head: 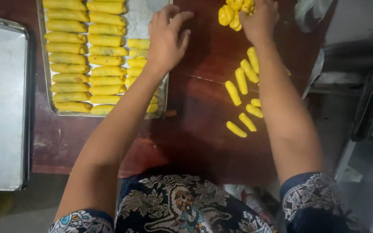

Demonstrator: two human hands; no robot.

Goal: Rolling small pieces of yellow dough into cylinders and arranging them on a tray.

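Two hands up at twelve o'clock, my left hand [165,38] fingers spread over the metal baking tray [145,17] of yellow dough rolls [69,58], my right hand [260,19] fingers closed on yellow dough lumps [232,15], dark red worktop [203,116].

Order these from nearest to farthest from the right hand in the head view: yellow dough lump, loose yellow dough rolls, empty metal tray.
1. Yellow dough lump, under the right hand, top.
2. Loose yellow dough rolls, on the dark wooden table, below the hand.
3. Empty metal tray, far left.

A dark reddish wooden table [203,129] stands beside grey metal shelving [368,108].
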